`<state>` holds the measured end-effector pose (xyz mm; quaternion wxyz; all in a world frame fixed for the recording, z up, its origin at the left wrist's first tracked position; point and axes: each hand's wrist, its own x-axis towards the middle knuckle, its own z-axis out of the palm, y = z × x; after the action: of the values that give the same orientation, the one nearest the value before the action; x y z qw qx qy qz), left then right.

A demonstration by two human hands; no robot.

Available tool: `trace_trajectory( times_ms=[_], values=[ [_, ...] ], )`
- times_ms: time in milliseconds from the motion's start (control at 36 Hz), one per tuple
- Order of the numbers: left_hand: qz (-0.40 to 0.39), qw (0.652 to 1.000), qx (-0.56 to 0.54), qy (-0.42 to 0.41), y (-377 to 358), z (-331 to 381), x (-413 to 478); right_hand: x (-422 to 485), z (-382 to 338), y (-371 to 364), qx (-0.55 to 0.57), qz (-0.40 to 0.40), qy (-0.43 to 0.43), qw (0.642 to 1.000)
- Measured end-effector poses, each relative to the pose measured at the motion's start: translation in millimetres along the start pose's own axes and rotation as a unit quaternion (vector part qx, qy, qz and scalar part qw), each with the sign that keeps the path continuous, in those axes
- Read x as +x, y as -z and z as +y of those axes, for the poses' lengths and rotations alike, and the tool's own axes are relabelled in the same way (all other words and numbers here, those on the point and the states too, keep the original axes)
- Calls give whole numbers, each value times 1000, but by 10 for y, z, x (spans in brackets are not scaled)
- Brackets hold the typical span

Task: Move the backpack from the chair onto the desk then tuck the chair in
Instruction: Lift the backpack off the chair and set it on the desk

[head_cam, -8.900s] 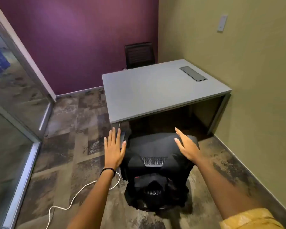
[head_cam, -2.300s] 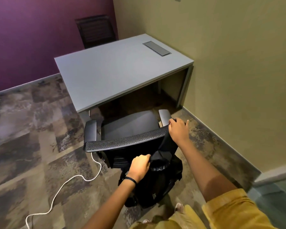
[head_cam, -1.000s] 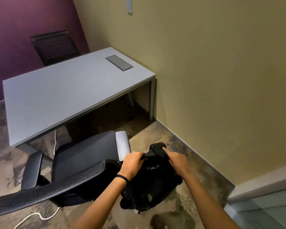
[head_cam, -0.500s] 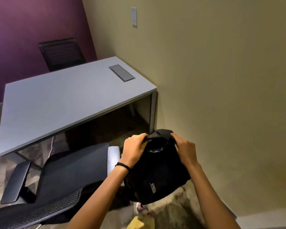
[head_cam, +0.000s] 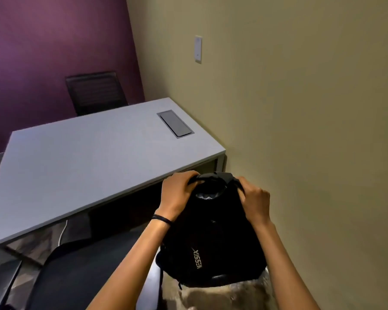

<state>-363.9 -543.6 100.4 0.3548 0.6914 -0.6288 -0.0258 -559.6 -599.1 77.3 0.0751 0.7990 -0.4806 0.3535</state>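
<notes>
One grey desk [head_cam: 81, 166], two chairs; left hand [head_cam: 177, 195] and right hand [head_cam: 253, 202] clamped on one backpack [head_cam: 211, 238].

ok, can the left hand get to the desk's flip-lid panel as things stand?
Probably not yet: the left hand and right hand both grip the backpack handle. The desk top toward the panel is otherwise clear.

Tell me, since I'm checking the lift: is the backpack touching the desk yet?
Apart. The head view shows the backpack hanging from both hands, left hand and right hand, in front of the desk edge, not resting on it.
</notes>
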Motion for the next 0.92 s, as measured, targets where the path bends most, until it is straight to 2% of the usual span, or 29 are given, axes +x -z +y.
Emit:
trace_trajectory(
  times_ms=[333,528,722,917],
  values=[
    [118,992,32,-28,283,-377,1036,1227,-146,-495,12,38,52,998],
    [203,975,57,-64,455,-551,1476,1793,-273,-611,42,75,118,989],
    [269,955,91,-87,577,-678,1893,2349,-327,-770,17,130,183,974],
    [318,938,114,-79,600,-790,2368,2907,-319,-1005,15,149,212,966]
  ],
)
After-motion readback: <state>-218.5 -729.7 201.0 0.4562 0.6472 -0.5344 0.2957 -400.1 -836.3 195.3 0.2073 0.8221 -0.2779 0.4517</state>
